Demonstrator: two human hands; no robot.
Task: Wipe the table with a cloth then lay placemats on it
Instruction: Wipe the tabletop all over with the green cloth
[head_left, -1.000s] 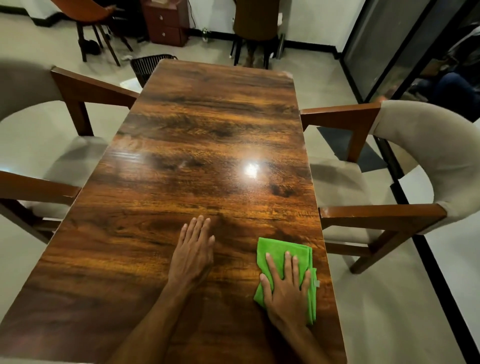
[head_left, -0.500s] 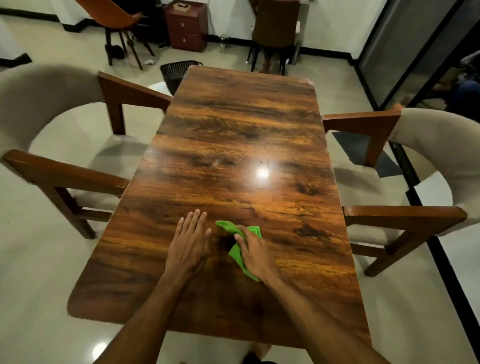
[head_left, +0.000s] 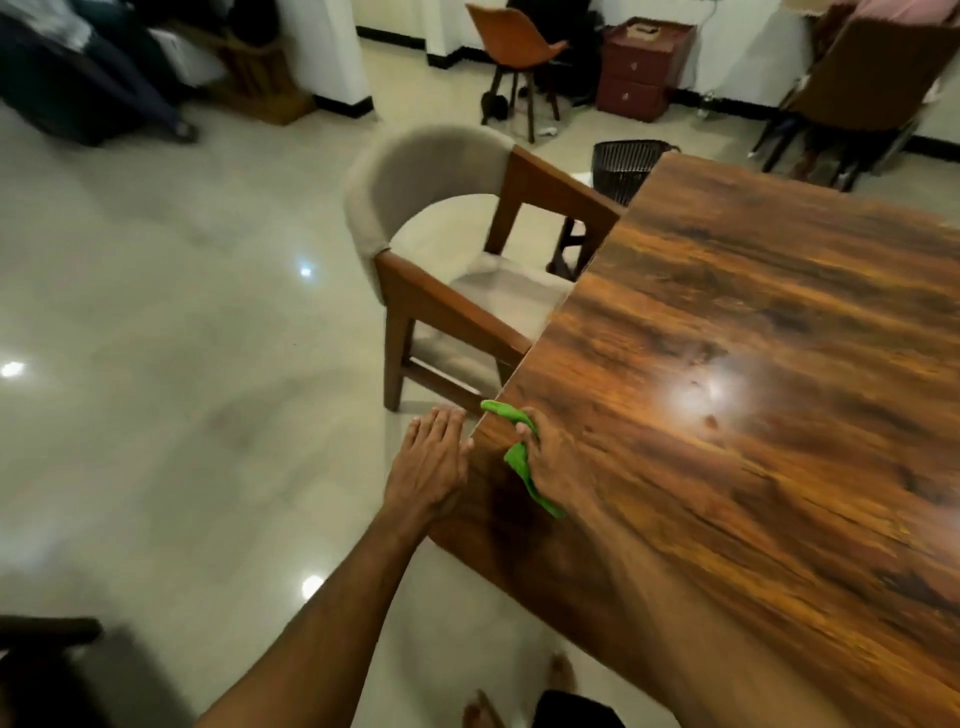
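Observation:
The glossy dark wooden table (head_left: 753, 364) fills the right side of the head view. A bright green cloth (head_left: 517, 454) lies bunched at the table's left edge. My right hand (head_left: 556, 457) presses on it, and only the cloth's ends show around the hand. My left hand (head_left: 431, 462) is flat with fingers together, just off the table's left edge, its thumb side touching the edge beside the cloth. No placemats are in view.
A beige upholstered chair with a wooden frame (head_left: 441, 270) stands at the table's left side. A black mesh bin (head_left: 623, 166) sits behind it. An orange chair (head_left: 514, 52) and a red drawer unit (head_left: 644, 67) stand by the far wall. Shiny tiled floor lies to the left.
My right hand has swept the green cloth from the table's right side across to its left edge. My left hand slid left off the edge. The view has swung left.

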